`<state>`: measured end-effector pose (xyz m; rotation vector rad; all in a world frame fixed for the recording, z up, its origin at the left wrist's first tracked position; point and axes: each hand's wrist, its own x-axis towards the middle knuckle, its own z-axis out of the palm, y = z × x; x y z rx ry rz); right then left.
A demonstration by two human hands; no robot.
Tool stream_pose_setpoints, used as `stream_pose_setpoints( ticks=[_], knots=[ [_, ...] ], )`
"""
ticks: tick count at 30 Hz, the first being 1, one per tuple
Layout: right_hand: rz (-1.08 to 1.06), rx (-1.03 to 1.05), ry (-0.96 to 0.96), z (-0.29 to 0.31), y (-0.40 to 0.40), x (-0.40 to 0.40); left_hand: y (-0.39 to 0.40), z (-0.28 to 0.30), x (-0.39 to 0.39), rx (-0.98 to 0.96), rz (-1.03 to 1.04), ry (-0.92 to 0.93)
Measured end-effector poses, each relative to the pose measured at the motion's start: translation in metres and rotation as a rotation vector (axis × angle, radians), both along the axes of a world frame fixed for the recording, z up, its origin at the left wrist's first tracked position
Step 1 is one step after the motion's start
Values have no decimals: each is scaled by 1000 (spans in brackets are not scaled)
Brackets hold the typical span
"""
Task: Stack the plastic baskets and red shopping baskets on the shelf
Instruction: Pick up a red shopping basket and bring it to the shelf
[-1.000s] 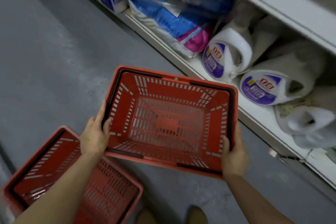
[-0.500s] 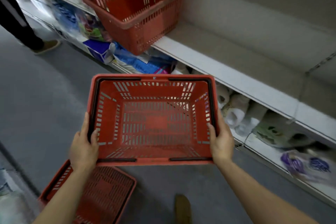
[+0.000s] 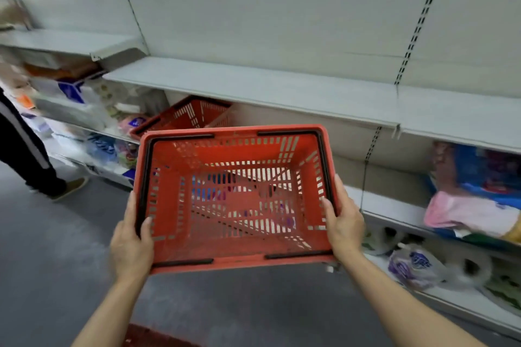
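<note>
I hold a red shopping basket (image 3: 234, 234) in the air in front of me, its open top facing me and its black handles folded down on the rim. My left hand (image 3: 131, 245) grips its left rim and my right hand (image 3: 345, 222) grips its right rim. Behind it, a second red basket (image 3: 194, 114) stands tilted on the middle shelf (image 3: 392, 207), partly hidden by the held one. A corner of a third red basket (image 3: 146, 336) shows on the floor at the bottom edge.
A grey upper shelf (image 3: 267, 84) runs above the held basket. Packaged goods (image 3: 473, 205) lie on the shelves at right and left (image 3: 84, 110). A person's dark trouser leg and shoe (image 3: 36, 166) stand in the aisle at left. The floor is grey.
My view has tilted up to the shelving and I have raised the held basket toward it. The basket on the floor has slid almost out of view at the bottom.
</note>
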<state>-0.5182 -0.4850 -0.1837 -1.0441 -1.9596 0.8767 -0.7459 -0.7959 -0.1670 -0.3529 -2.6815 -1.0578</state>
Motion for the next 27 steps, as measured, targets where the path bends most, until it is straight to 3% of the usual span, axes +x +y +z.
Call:
stream_pose_setpoints(
  ticks=[7, 16, 27],
  knots=[
    [-60, 119, 117, 86, 65, 59, 84, 95, 44, 48, -35, 153],
    [-215, 238, 211, 169, 172, 175, 225, 165, 128, 133, -149, 251],
    [-428, 298, 114, 245, 323, 336, 450, 234, 222, 133, -465, 257]
  ],
)
